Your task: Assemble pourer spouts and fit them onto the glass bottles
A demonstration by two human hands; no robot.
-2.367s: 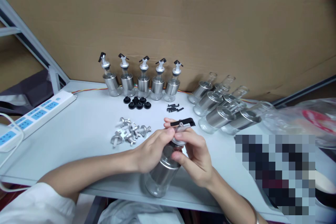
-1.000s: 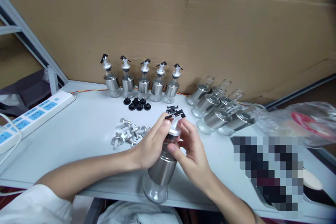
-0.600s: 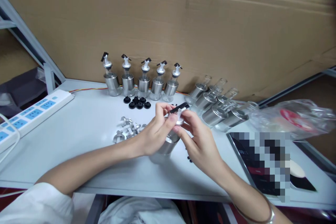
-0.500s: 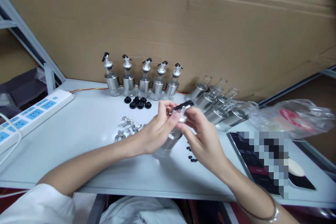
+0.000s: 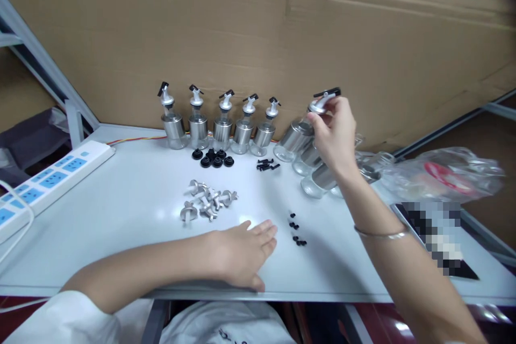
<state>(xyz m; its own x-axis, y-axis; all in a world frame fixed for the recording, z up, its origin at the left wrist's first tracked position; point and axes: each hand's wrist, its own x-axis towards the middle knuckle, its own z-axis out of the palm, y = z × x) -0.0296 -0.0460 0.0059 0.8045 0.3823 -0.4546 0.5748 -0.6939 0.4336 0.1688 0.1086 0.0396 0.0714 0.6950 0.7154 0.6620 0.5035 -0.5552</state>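
My right hand (image 5: 334,137) grips a glass-and-steel oil bottle (image 5: 294,137) by its neck, just under the silver pourer with a black flip cap. It holds the bottle tilted at the right end of a row of several capped bottles (image 5: 220,123) at the back of the table. My left hand (image 5: 244,252) lies flat and open on the white table (image 5: 121,209), holding nothing. A heap of silver pourer spouts (image 5: 207,201) sits just beyond it. Small black bits (image 5: 296,228) lie to its right.
Uncapped bottles (image 5: 318,180) lie on their sides behind my right wrist. Black rubber stoppers (image 5: 213,158) and black flip levers (image 5: 266,164) sit before the bottle row. A power strip (image 5: 48,180) is at the left, a plastic bag (image 5: 443,174) at the right, a cardboard wall (image 5: 258,37) behind.
My right hand carried the assembled bottle from the table's middle up to the right end of the back row. My left hand let go and dropped flat onto the table.
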